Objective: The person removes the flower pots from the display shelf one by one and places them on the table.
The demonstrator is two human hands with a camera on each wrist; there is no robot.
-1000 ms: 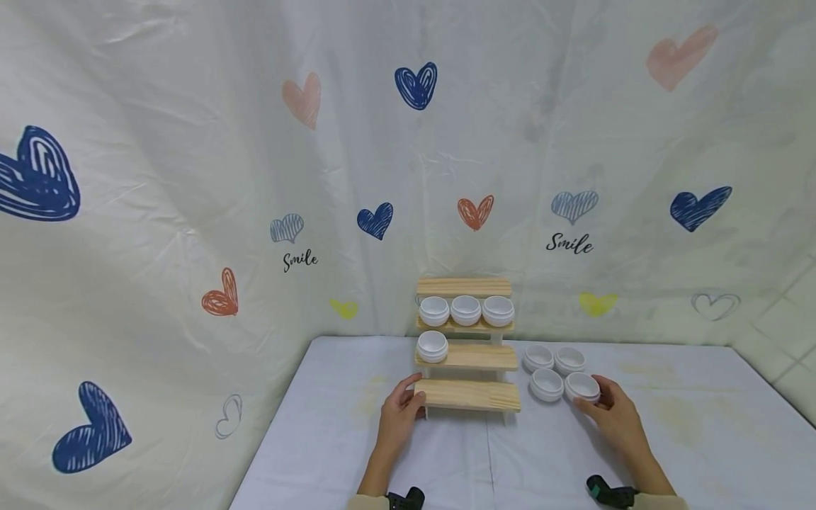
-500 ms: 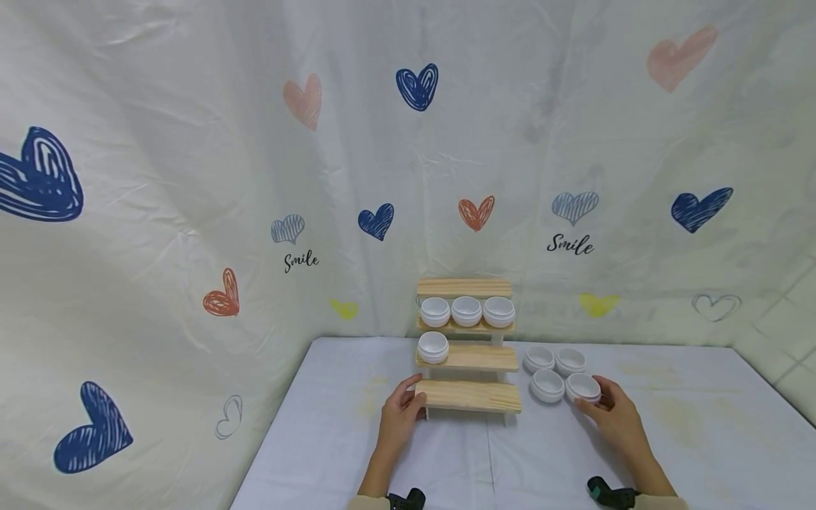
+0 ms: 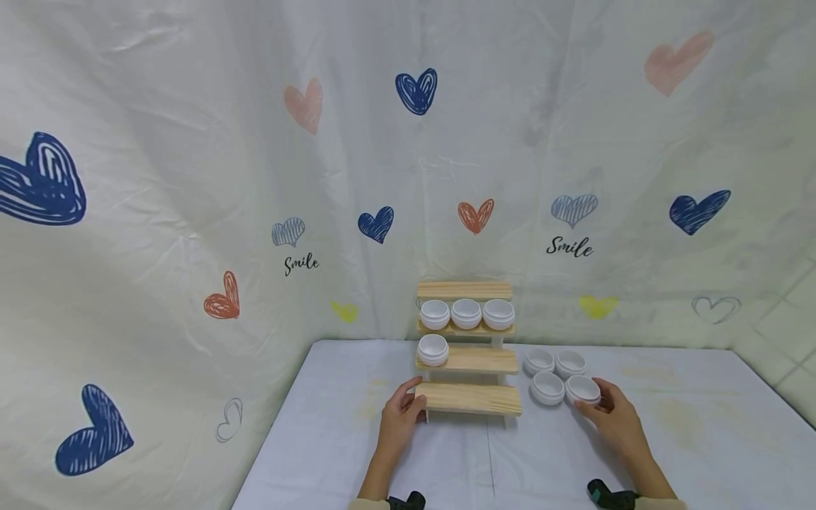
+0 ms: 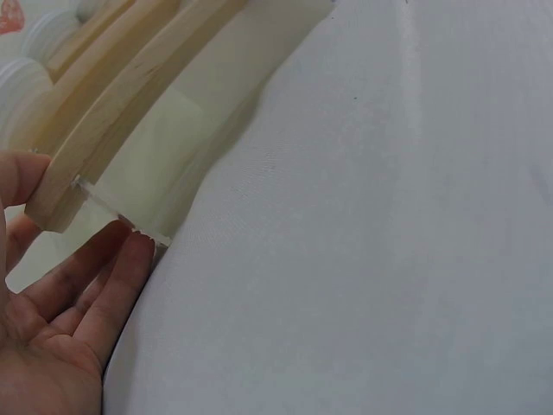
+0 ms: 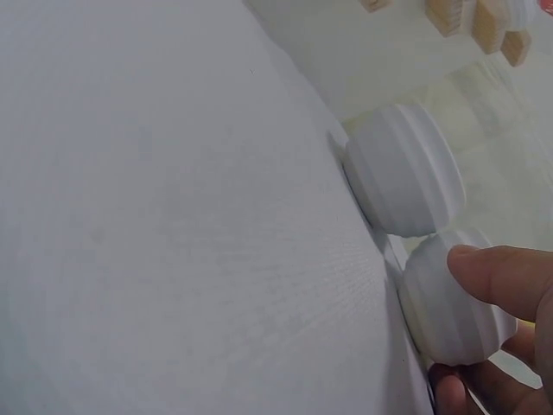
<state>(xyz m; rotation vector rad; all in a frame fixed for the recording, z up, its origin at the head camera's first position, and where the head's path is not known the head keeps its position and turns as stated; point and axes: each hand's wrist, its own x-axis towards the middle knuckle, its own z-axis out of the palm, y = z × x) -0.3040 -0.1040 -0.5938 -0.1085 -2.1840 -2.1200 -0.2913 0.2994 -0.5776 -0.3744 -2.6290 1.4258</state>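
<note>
A tiered wooden display stand [image 3: 472, 399] with clear supports stands at the table's back middle. At the left end of its lowest step is my left hand [image 3: 399, 423], which grips the plank's end; in the left wrist view the thumb [image 4: 24, 175] lies on the wood and fingertips touch the clear leg [image 4: 112, 210]. To the right of the stand sits a cluster of white ribbed bowls. My right hand [image 3: 617, 423] holds the front right bowl [image 3: 582, 389] at its side, thumb [image 5: 497, 275] across the ribbed wall and fingers on its far side. This bowl stands on the table.
Beside the held bowl is another white bowl [image 3: 547, 388], with two more behind. One white bowl [image 3: 433, 349] sits at the left of a middle step, and three stand on the step above. A white curtain [image 3: 191, 177] printed with hearts hangs behind the white-covered table [image 3: 319, 439].
</note>
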